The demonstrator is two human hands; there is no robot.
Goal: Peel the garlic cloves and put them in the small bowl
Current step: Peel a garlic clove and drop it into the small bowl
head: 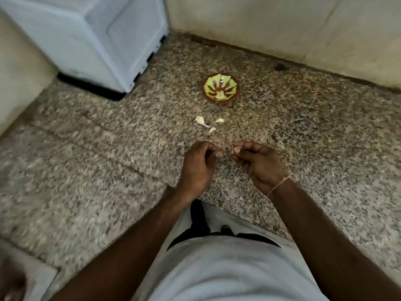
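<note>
Cloves (202, 121): three, pale, papery, near bowl (221, 89).
My left hand (198, 165): fingers curled; contents unclear.
My right hand (259, 162): pinching skin (235, 148).

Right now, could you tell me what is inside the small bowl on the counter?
The small bowl shows its green and brown painted inside, with what looks like one pale garlic clove near its front wall. Nothing covers it, though blur hides finer detail.
</note>
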